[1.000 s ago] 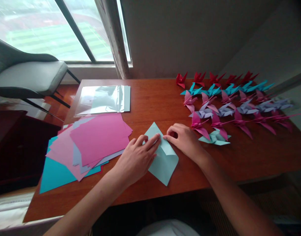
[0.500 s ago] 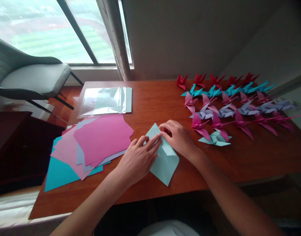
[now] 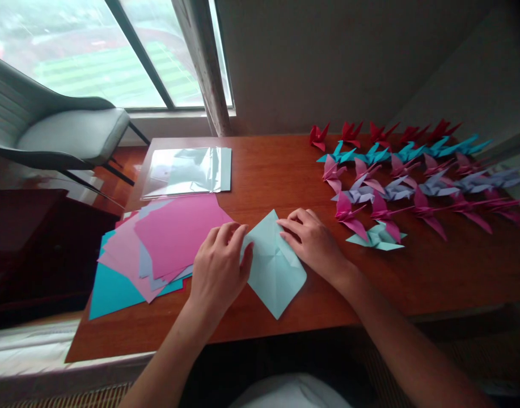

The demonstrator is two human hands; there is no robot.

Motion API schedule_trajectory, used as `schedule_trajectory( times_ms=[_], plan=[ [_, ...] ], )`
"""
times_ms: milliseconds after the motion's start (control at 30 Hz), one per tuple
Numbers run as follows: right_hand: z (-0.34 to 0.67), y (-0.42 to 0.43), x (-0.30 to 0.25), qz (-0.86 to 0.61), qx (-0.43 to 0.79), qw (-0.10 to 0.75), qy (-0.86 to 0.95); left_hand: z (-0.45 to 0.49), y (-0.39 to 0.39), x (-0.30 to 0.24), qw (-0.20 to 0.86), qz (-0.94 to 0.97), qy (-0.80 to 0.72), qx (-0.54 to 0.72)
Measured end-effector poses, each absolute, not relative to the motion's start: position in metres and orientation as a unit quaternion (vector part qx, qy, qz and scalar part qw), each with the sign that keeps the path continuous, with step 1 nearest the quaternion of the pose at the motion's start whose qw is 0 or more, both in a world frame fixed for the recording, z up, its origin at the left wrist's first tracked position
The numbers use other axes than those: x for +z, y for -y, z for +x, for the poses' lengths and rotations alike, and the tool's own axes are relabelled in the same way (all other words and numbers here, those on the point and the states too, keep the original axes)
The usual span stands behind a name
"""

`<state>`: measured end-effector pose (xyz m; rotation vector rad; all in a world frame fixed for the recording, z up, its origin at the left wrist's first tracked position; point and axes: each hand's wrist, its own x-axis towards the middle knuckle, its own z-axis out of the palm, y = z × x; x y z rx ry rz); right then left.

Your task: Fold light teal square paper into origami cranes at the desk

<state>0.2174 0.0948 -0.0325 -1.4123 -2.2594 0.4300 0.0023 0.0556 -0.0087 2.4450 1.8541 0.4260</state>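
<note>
A pale mint sheet of origami paper (image 3: 270,277) lies on the table in front of me, turned like a diamond. Crease lines cross at its middle, and its right side is partly folded inward. My left hand (image 3: 221,258) is closed at the left corner, thumb and fingers about the paper there; that corner is hidden. On the upper right edge, my right hand (image 3: 313,241) has its fingertips together on the folded flap. To the right of that hand rests a finished mint paper crane (image 3: 377,237).
Left of my hands lies a fanned stack of coloured paper (image 3: 174,238). Behind it is a clear plastic packet of paper (image 3: 191,170). Rows of red, blue, pink and lilac paper cranes (image 3: 396,190) fill the right of the wooden table (image 3: 268,164). A chair (image 3: 72,130) stands by the window.
My left hand has moved left from the paper's upper middle to its left corner. The sheet has turned slightly and its creased centre now shows. My right hand stays at the upper right edge.
</note>
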Motion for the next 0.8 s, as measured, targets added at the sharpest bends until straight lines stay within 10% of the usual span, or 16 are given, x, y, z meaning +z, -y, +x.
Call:
schedule_trajectory(
  times_ms=[800],
  plan=[
    [0.234,-0.072,-0.031,-0.519,0.16,0.2,0.815,0.031,-0.039,0.001,0.06,0.75,-0.658,0.016]
  ],
)
